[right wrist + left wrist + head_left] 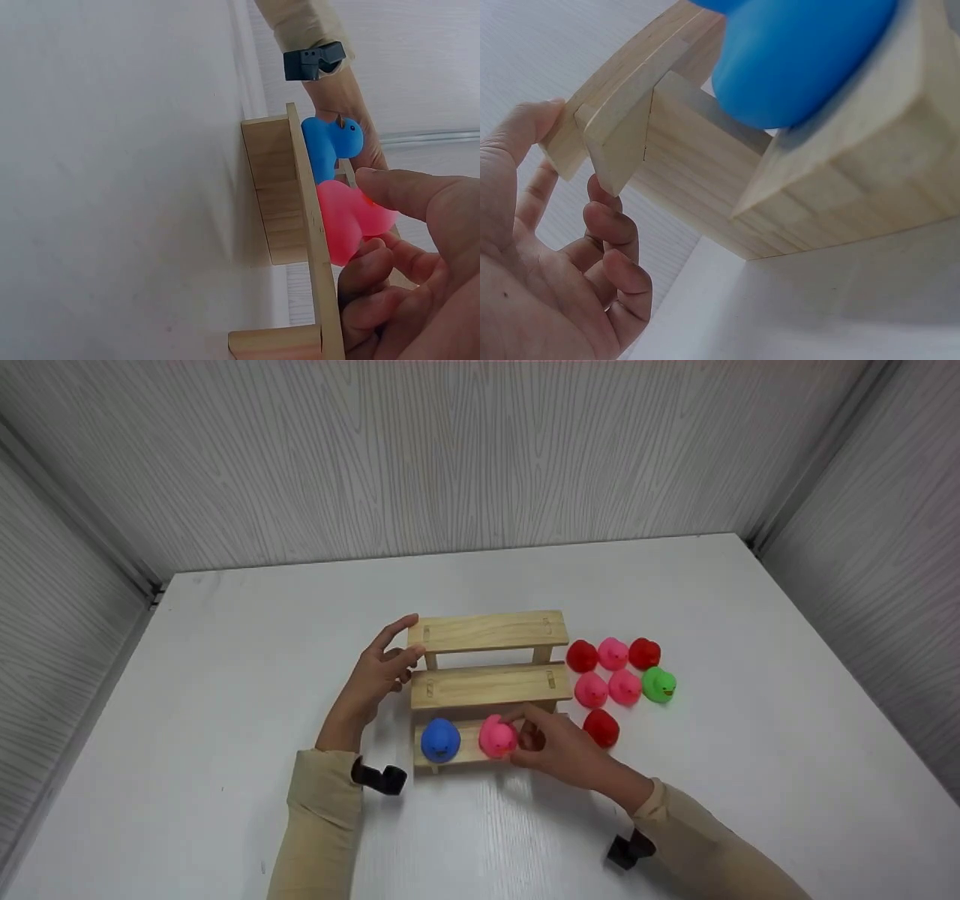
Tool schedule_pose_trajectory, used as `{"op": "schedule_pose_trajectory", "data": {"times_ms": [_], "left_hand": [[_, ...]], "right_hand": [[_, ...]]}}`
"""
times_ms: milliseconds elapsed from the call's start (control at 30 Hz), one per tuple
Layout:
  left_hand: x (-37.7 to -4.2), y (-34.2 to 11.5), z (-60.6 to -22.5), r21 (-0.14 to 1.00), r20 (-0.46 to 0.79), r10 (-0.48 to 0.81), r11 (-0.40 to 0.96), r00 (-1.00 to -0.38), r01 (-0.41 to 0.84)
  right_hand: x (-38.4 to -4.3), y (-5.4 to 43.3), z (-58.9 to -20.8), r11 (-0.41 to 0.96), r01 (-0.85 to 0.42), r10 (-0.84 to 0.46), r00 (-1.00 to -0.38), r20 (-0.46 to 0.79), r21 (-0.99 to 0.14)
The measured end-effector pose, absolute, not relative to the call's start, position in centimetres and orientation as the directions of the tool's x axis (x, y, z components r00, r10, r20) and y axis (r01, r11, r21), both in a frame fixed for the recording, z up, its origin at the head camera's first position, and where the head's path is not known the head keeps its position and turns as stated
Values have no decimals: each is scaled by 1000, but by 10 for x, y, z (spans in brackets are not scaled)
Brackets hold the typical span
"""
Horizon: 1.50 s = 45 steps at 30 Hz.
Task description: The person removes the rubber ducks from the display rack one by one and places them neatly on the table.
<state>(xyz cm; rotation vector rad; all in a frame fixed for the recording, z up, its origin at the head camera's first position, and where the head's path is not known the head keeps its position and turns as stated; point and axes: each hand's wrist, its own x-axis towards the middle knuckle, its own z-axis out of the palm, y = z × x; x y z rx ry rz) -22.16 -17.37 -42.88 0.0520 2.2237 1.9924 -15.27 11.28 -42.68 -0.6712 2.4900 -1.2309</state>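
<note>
A three-tier wooden shelf (491,686) stands on the table. My left hand (379,671) grips the left end of its top board, thumb and index finger at the edge; the left wrist view shows the other fingers curled below that board (622,90). On the bottom tier a blue rubber duck (440,740) sits at the left. To its right, a pink rubber duck (496,736) is pinched between the thumb and fingers of my right hand (551,742). In the right wrist view this pink duck (352,217) is upright on the board, close beside the blue duck (326,146).
Right of the shelf, loose ducks lie on the white table (750,765): three red, such as one near my right wrist (601,728), three pink, such as one in the back row (613,653), and a green duck (659,685). Grey wood-grain panels (465,457) enclose the back and sides.
</note>
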Motion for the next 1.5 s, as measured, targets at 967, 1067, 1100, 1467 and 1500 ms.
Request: {"op": "schedule_pose_trajectory", "data": {"times_ms": [967, 1067, 1100, 1467, 1500], "left_hand": [[-223, -173, -428, 993, -94, 141, 90, -985, -82], [-222, -174, -427, 992, -88, 146, 97, -985, -75], [-221, -174, -427, 993, -87, 145, 97, -986, -74], [-221, -173, -428, 992, -86, 136, 100, -987, -73], [-221, -173, -427, 992, -87, 134, 99, -987, -74]], "right_hand": [[-156, 165, -421, 510, -240, -490, -870, -50, -826], [-156, 172, -421, 514, -227, -483, -874, -61, -827], [-156, 174, -420, 514, -223, -481, -875, -63, -828], [-159, 197, -416, 554, -212, -445, -893, -71, -805], [-159, 200, -416, 561, -207, -437, -896, -75, -802]]}}
